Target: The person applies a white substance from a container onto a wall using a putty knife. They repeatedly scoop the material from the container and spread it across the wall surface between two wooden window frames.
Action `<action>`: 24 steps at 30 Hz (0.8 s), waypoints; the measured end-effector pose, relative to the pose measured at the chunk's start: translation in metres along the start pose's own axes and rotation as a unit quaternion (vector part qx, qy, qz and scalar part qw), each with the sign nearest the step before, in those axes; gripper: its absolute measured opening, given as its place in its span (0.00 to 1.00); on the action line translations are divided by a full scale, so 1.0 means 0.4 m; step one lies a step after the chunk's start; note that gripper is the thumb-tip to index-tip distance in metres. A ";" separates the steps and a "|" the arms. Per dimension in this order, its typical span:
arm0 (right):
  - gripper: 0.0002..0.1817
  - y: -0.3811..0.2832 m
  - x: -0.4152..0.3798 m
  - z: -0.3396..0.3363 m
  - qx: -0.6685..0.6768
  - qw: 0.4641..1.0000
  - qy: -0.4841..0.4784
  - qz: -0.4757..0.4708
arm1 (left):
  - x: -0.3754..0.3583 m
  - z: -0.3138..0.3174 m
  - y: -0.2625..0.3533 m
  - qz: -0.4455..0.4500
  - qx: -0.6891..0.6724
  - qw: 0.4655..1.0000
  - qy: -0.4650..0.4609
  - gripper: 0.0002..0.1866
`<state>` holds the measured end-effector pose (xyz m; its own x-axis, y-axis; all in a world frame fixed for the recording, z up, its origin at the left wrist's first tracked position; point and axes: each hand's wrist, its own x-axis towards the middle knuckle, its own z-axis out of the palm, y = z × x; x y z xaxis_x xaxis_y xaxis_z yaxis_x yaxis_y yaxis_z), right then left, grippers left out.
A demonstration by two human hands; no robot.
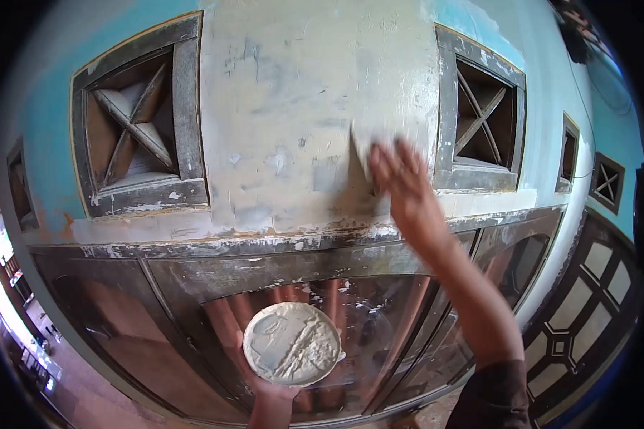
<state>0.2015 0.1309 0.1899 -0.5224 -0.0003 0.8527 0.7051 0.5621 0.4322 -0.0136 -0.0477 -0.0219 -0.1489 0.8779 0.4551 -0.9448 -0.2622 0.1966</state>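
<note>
My left hand [268, 388] supports a round, shallow container [246, 348] from below and the side, its fingers mostly hidden behind it. Pale cream putty [300, 339] fills the container, smooth at the left and ridged at the right. Higher up, my right hand [402, 175] is at the wall, smeared by motion. It grips a flat putty knife [363, 154], whose thin blade is against the wall, partly hidden by the fingers. The wall panel [286, 93] behind it is coated in cream filler, with grey patches showing through.
Wooden vent frames with crossed slats, one at the left [132, 121] and one at the right [479, 114], flank the panel. Below runs a paint-spattered ledge [215, 247] above glazed wooden windows [322, 293]. A panelled door [583, 307] stands far right.
</note>
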 end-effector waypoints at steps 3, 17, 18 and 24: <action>0.43 -0.109 -0.209 0.019 0.018 0.993 -0.119 0.000 | 0.007 -0.006 -0.008 -0.008 -0.009 1.000 -0.012 0.45; 0.30 0.075 0.333 -0.134 0.019 0.975 0.221 -0.031 | 0.024 0.026 -0.053 -0.010 0.086 0.994 0.066 0.44; 0.26 0.091 0.397 -0.129 0.009 0.972 0.231 -0.045 | 0.042 0.024 -0.054 0.018 0.081 0.994 0.065 0.44; 0.22 0.003 0.470 -0.014 -0.094 0.980 0.177 -0.013 | 0.022 0.091 0.021 0.080 0.095 0.992 0.003 0.42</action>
<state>0.1066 0.1268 0.3524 -0.3656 -0.3180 0.8748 0.7867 0.3968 0.4730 -0.0122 -0.0567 0.0153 -0.2954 0.8209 0.4888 -0.8368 -0.4691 0.2822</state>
